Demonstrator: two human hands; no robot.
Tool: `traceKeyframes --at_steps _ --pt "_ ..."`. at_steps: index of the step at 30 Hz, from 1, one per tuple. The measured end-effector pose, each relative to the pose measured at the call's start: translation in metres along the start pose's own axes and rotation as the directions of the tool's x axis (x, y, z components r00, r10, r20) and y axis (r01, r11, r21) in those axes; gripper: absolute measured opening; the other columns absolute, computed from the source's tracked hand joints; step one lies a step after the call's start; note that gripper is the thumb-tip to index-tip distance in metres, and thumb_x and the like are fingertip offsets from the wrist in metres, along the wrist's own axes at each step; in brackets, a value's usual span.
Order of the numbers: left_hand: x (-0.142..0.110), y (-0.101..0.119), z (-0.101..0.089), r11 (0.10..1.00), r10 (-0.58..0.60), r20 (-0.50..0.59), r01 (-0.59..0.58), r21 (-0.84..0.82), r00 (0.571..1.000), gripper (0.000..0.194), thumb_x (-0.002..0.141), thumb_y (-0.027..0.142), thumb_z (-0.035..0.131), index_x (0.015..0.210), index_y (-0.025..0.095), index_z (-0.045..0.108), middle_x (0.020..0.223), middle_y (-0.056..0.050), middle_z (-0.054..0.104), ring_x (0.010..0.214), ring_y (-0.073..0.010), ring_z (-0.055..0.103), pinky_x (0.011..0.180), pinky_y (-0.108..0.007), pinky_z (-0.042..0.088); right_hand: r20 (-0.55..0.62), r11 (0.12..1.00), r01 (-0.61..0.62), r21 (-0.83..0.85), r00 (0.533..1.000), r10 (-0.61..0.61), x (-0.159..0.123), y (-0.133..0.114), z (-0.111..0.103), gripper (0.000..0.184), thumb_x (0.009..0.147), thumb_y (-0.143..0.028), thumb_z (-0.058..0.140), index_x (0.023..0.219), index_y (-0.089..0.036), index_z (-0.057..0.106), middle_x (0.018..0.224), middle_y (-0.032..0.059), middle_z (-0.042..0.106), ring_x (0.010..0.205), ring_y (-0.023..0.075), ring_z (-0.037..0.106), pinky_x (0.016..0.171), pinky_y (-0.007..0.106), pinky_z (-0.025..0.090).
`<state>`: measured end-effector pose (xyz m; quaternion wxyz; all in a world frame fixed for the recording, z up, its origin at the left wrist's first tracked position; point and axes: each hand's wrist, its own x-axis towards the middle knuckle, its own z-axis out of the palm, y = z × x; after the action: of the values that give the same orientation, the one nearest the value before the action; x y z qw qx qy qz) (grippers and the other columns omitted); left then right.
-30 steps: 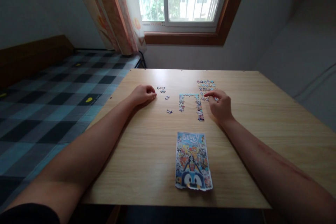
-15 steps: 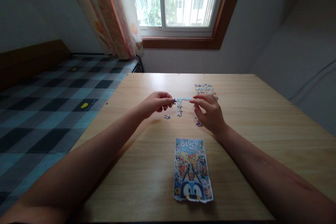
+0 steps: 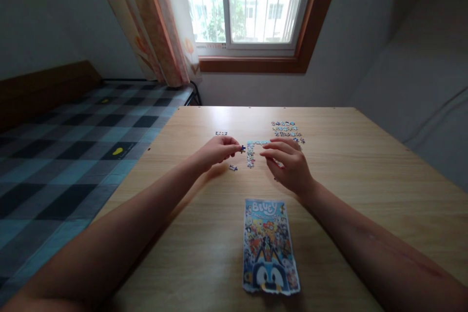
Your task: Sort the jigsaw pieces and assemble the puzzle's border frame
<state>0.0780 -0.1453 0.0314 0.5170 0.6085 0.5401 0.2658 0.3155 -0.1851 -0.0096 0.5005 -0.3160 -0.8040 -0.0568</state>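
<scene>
Between the thumb and fingertips of my left hand (image 3: 221, 149) is a small dark blue jigsaw piece (image 3: 243, 148), held just left of the partly joined puzzle (image 3: 250, 156). The puzzle's left column and top row show; my right hand (image 3: 287, 160) covers most of its right column. That hand hovers there with fingers apart, and I see nothing between them. One loose jigsaw piece (image 3: 233, 167) lies on the table below my left hand. More loose pieces (image 3: 221, 133) lie beyond it, partly hidden by the hand.
Rows of loose puzzle pieces (image 3: 284, 128) lie behind my right hand. A printed picture sheet (image 3: 270, 248) with torn edges rests near me on the wooden table (image 3: 365, 165). A bed with a checked cover (image 3: 73, 151) stands at the left, a window (image 3: 261, 5) ahead.
My left hand has picked up a jigsaw piece and moved right, close to the puzzle. The right hand has shifted left over the puzzle's right column, its fingers spreading. The view has tilted slightly upward.
</scene>
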Motion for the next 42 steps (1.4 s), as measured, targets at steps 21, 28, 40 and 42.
traceKeyframes --at_steps 21,28,40,42 --pt "-0.008 0.003 0.009 0.999 -0.039 0.127 0.042 -0.024 0.991 0.018 0.082 0.034 0.069 0.075 0.017 0.070 0.053 0.002 0.042 0.049 -0.0085 0.031 0.049 -0.027 0.017 0.056 0.998 0.054 -0.025 0.997 -0.052 0.000 -0.003 0.005 0.011 0.089 -0.021 0.072 0.096 -0.029 0.076 0.100 -0.0020 0.078 0.108 0.0227 0.065 0.098 0.045 0.047" --pt "-0.002 0.000 -0.004 0.995 -0.077 0.081 0.071 0.076 0.994 0.020 0.079 0.037 0.069 0.079 0.017 0.068 0.056 0.002 0.043 0.049 -0.0089 0.032 0.049 -0.027 0.016 0.054 0.999 0.038 -0.013 0.998 -0.037 0.000 -0.001 0.003 0.010 0.090 -0.020 0.071 0.092 -0.028 0.075 0.098 -0.0007 0.078 0.107 0.0230 0.065 0.099 0.045 0.048" --pt "0.015 -0.035 -0.106 0.898 -0.300 -0.025 0.291 0.330 0.954 0.030 0.064 0.043 0.076 0.075 0.018 0.064 0.050 0.006 0.036 0.045 -0.0090 0.031 0.046 -0.026 0.015 0.016 1.000 0.024 0.002 1.000 -0.024 -0.001 0.003 0.006 0.010 0.089 -0.016 0.070 0.091 -0.025 0.073 0.094 0.0017 0.078 0.101 0.0233 0.067 0.093 0.045 0.052" --pt "0.013 -0.035 -0.103 0.898 -0.293 -0.033 0.287 0.335 0.955 0.031 0.063 0.043 0.077 0.072 0.018 0.063 0.050 0.004 0.041 0.045 -0.0097 0.036 0.045 -0.025 0.018 0.015 1.000 0.008 0.017 1.000 -0.008 -0.001 0.002 0.006 0.011 0.089 -0.015 0.069 0.091 -0.025 0.073 0.093 0.0021 0.078 0.100 0.0234 0.068 0.092 0.045 0.053"
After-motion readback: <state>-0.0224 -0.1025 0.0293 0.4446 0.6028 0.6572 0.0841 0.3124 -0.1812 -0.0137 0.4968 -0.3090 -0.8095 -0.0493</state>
